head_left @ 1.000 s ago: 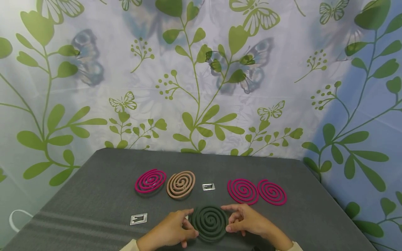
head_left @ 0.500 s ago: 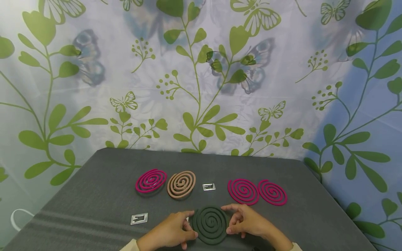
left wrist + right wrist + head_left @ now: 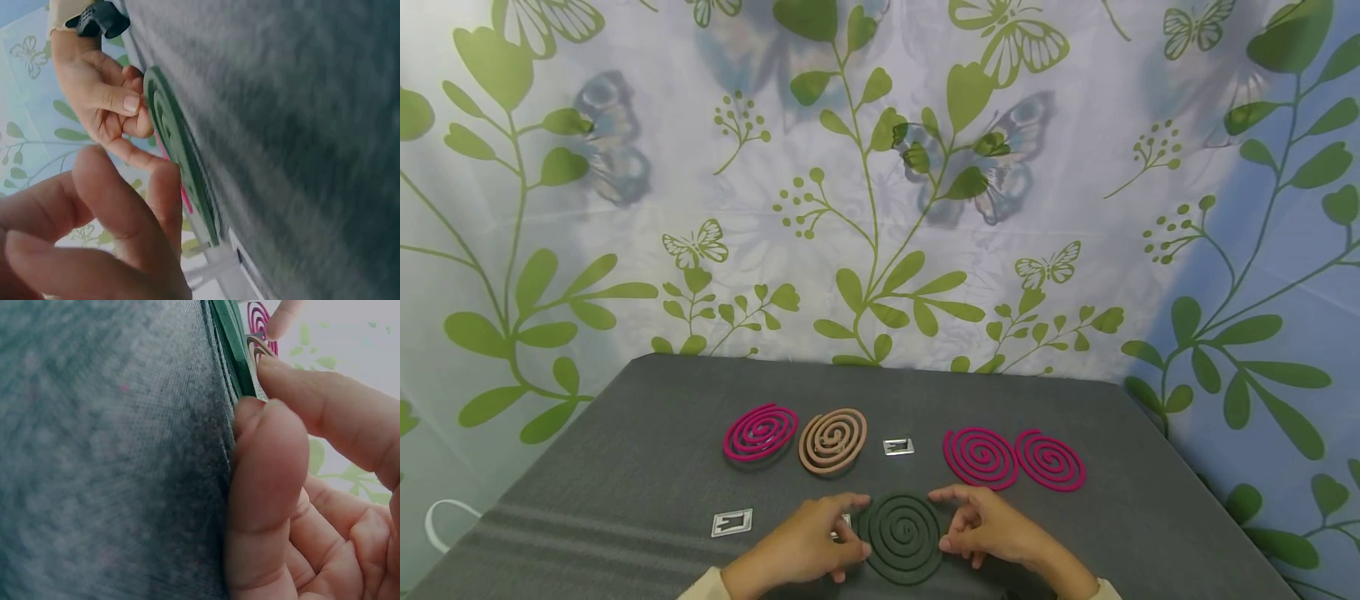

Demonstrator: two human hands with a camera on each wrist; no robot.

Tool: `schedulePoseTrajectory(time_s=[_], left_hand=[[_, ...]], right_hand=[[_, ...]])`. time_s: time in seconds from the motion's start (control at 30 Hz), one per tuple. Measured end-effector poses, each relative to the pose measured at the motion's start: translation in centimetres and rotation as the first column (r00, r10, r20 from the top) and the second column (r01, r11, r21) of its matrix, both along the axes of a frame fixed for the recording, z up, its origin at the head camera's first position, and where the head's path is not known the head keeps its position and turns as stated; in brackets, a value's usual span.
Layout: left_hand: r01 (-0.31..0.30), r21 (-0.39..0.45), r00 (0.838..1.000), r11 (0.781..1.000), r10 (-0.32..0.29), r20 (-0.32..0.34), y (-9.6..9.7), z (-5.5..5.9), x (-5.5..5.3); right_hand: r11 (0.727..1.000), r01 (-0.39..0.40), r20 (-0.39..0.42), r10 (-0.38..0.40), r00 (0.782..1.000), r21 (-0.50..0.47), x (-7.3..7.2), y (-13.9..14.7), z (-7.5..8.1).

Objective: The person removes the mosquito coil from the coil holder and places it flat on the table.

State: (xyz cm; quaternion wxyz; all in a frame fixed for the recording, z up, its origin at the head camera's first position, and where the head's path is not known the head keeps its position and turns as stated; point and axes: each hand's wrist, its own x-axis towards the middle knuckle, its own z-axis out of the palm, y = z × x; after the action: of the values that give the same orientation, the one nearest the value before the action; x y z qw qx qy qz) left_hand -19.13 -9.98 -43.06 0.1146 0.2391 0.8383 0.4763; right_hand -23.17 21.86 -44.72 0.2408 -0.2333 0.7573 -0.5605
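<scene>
Coil (image 3: 917,542), dark green, flat, face up

Head view: diffuse light is falling softly, pale streaks (image 3: 587,531) crossing the grey counter (image 3: 647,433). Left-wrist view: near left grip (image 3: 122,234) is blurring. Right-wrist view: curtain (image 3: 362,337) is washing out toward white.

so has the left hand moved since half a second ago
Yes, slightly: judged against the metal piece to its left, which has stayed put, the left hand now sits a little higher in the head view.
</scene>
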Motion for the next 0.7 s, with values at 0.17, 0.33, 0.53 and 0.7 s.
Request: schedulePoseTrajectory(time_s=[0.17, 0.33, 0.53, 0.7], left_hand=[[0.009, 0.026, 1.0, 1.0, -0.009, -0.002, -0.6, 0.4, -0.7], [-0.001, 0.039, 0.999, 0.999, 0.003, -0.04, -1.2, 0.8, -1.2], [-0.023, 0.05, 1.0, 0.998, 0.024, -0.018, -1.9, 1.5, -1.8], [-0.031, 0.056, 0.999, 0.998, 0.033, -0.032, -2.7, 2.3, -2.4]], right_hand=[[1.0, 0.013, -0.023, -0.013, 1.0, 0.015, -0.1, -0.1, 0.1], [1.0, 0.017, -0.028, -0.016, 0.999, 0.008, -0.5, -0.4, 0.2], [0.999, 0.04, -0.074, -0.038, 0.997, 0.02, -1.2, -0.7, 0.2], [0.998, 0.057, -0.106, -0.054, 0.993, 0.026, -1.8, -1.3, 0.6]])
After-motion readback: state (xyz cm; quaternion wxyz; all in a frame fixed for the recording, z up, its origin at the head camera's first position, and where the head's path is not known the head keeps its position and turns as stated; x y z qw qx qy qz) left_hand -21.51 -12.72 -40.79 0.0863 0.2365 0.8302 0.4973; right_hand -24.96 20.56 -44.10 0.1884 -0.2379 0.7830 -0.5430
